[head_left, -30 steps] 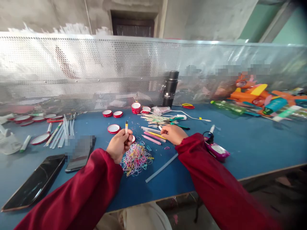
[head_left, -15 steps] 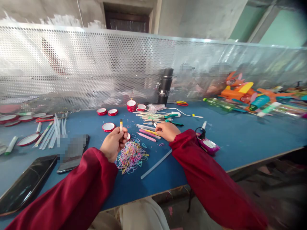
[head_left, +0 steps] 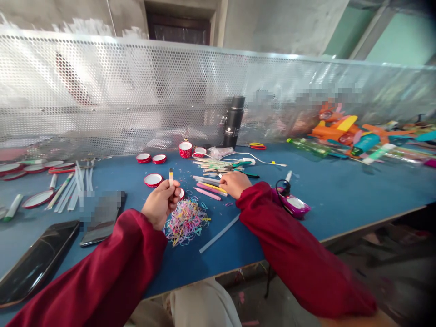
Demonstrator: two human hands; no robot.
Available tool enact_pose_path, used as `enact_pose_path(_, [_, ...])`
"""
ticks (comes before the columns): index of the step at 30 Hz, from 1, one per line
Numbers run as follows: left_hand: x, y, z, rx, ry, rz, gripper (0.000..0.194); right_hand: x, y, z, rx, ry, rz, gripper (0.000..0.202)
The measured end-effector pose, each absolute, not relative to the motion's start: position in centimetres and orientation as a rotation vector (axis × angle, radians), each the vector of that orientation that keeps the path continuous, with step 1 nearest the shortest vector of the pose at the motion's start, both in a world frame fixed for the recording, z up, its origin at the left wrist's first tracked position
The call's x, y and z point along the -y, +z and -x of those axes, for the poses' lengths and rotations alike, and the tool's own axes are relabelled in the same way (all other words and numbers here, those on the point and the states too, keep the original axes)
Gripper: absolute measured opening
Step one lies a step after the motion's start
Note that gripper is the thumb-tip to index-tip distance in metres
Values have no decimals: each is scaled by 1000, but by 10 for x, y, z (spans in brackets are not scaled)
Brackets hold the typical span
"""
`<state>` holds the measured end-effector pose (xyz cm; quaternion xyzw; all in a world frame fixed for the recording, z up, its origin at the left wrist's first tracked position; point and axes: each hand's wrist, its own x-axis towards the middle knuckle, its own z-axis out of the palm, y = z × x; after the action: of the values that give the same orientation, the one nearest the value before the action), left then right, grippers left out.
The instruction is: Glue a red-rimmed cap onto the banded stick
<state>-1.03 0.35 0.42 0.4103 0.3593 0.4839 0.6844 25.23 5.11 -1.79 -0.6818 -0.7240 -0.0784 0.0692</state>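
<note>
My left hand [head_left: 162, 203] is closed round a short white stick with a yellow band and dark tip [head_left: 170, 176], held upright. Just right of and below it lies a heap of colourful rubber bands [head_left: 188, 221]. My right hand [head_left: 235, 184] has its fingers pinched at the right end of several pens, among them a pink pen [head_left: 208, 194]; a small white-and-dark piece [head_left: 219, 174] shows by its fingertips, and what they grip is hidden. A translucent glue stick [head_left: 219, 235] lies below on the blue table [head_left: 238, 254].
Red round tins [head_left: 153, 180] stand behind my left hand. Two phones [head_left: 39, 261] and more glue sticks [head_left: 70, 193] lie left. At the back is a black flask [head_left: 233, 121]. A purple device [head_left: 295, 205] sits beside my right sleeve, and orange toy planes [head_left: 335, 129] are farther right.
My right hand has shifted very slightly left, its fingers still pinched by the pens. My left hand keeps the stick upright. The whole view has moved slightly.
</note>
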Motion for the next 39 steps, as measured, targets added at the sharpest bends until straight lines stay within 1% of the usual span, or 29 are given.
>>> enact_pose_path(2, [-4, 3, 10, -812, 1112, -914, 5, -50, -17, -252, 2151, -257, 2055, 12])
enact_pose_path(4, [-5, 2, 9, -835, 1154, -924, 6, -48, -14, -251, 2118, -215, 1962, 12])
enact_pose_path(6, [-6, 1, 9, -878, 1212, -953, 17, -44, -9, -249, 2090, -104, 1775, 13])
enact_pose_path(9, [-8, 0, 8, -945, 1283, -997, 41, -35, 1, -241, 2086, 70, 1457, 15])
enact_pose_path(11, [-10, 0, 7, -975, 1287, -1009, 47, -28, 7, -235, 2119, 137, 1312, 16])
enact_pose_path(14, [-12, 0, 6, -1013, 1272, -1032, 38, -21, 13, -227, 2174, 202, 1202, 18])
enact_pose_path(17, [-13, 0, 5, -1021, 1283, -1051, 31, -17, 16, -224, 2135, 257, 1150, 16])
enact_pose_path(20, [-11, 1, 4, -980, 1270, -1034, 31, -14, 16, -222, 1976, 439, 1080, 15])
enact_pose_path(23, [-8, 0, 3, -886, 1181, -1012, 32, -11, 14, -215, 1724, 725, 904, 21])
enact_pose_path(26, [-7, -2, 3, -779, 1054, -1003, 34, -6, 10, -200, 1585, 891, 770, 25])
enact_pose_path(28, [-6, -2, 3, -750, 984, -1003, 35, -2, 10, -191, 1631, 902, 766, 21])
enact_pose_path(30, [-5, -2, 3, -753, 972, -1004, 35, 2, 11, -184, 1700, 865, 773, 23])
enact_pose_path(33, [-1, 0, -3, -764, 1075, -995, 35, 7, 13, -179, 1721, 812, 783, 30])
enact_pose_path(39, [2, 10, -8, -765, 1224, -984, 34, 8, 10, -183, 1600, 770, 785, 26])
